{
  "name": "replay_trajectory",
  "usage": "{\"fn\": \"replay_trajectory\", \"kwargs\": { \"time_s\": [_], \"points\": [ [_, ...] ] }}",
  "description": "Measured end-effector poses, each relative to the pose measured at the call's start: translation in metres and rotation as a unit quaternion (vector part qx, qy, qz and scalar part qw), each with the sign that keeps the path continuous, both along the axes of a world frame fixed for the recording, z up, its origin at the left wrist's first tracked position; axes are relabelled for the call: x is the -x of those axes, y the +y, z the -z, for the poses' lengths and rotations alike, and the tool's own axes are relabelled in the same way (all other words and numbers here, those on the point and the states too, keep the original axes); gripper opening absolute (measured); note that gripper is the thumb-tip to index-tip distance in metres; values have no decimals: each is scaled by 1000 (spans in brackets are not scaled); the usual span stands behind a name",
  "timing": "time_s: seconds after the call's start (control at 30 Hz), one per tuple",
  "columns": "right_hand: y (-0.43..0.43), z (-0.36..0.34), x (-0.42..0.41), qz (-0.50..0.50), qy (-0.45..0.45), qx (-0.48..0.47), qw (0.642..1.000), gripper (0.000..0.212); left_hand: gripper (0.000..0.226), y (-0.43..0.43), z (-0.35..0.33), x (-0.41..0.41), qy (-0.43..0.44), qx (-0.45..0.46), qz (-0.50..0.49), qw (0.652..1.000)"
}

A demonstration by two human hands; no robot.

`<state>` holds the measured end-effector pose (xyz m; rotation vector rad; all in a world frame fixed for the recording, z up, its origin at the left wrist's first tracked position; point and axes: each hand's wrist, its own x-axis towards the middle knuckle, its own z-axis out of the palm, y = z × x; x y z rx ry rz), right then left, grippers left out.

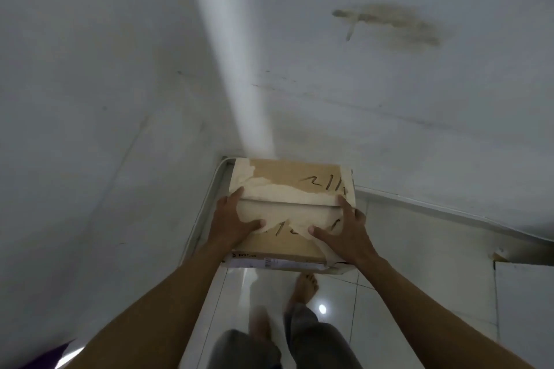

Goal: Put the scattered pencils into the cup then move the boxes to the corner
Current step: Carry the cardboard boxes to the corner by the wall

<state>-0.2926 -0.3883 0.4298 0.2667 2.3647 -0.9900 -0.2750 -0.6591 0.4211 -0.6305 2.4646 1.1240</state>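
Observation:
A brown cardboard box point(292, 180) with torn tape and black handwriting on its top flaps fills the middle of the view, close to where two white walls meet. My left hand point(232, 219) grips its left side, thumb lying over the top flap. My right hand point(344, 229) grips its right side, fingers spread along the edge and thumb on top. A white label shows on the box's near face. Whether the box rests on the floor or hangs above it, I cannot tell. No pencils or cup are in view.
The wall corner point(239, 99) rises straight ahead, with a stained patch point(389, 22) on the right wall. White glossy floor tiles point(419, 263) lie below. My bare feet point(304, 287) and grey trousers stand just behind the box. A purple object point(51, 356) sits at the bottom left.

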Motion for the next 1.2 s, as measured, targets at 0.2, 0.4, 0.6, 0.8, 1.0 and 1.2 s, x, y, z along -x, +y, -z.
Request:
{"fn": "replay_trajectory", "kwargs": {
  "time_s": [0.2,0.4,0.6,0.8,1.0,1.2],
  "points": [
    [-24,89,48,19,-27,-6,999,108,104,-26,96,44,-15,-6,6,1000],
    [-57,202,85,29,-27,-12,999,104,108,-63,206,72,-32,-21,23,999],
    [-85,318,99,19,-23,0,1000,100,109,-101,309,85,-46,-21,57,997],
    [-102,395,109,12,-17,19,1000,98,111,-122,383,100,-45,-9,50,998],
    [-112,455,110,13,-30,43,999,95,121,-134,451,111,-66,4,62,996],
    [-116,486,100,2,-48,33,998,100,145,-134,479,106,-159,54,170,971]
  ]
}}
